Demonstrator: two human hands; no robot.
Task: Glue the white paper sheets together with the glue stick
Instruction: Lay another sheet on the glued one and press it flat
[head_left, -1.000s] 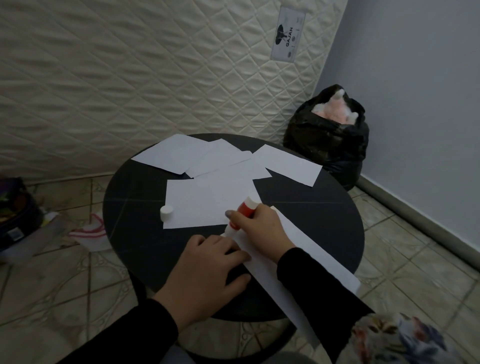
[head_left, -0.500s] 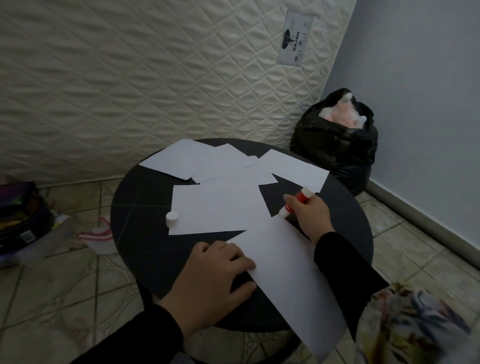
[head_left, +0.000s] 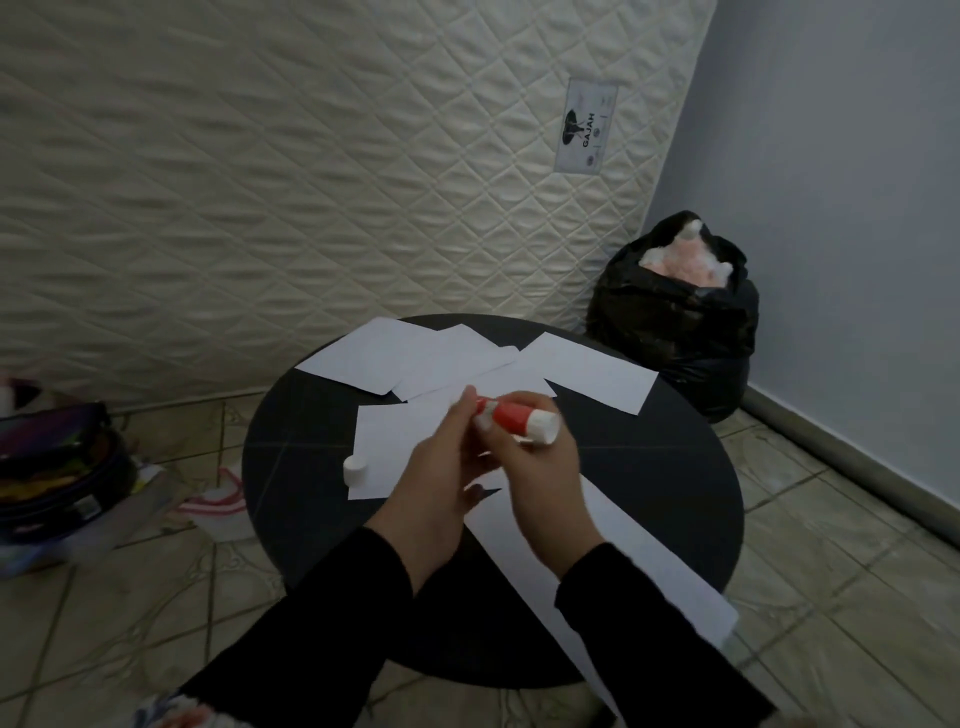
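Quilted mattress (head_left: 311, 182) backs the round black table (head_left: 291, 467), where the small white cap (head_left: 355, 469) sits by the left sheets (head_left: 384, 447). Half a second ago the left hand (head_left: 436, 467) pinned the near sheet (head_left: 597, 551); now it has lifted and pinches the glue stick (head_left: 514, 420) at its tip end, perhaps adjusting it. Right hand (head_left: 540, 467), raised off the paper, wraps its grip round the stick's body, base pointing right.

Quilted mattress (head_left: 311, 182) against the wall, black rubbish bag (head_left: 675, 327) (stuffed) beside it, tiled floor (head_left: 831, 545).
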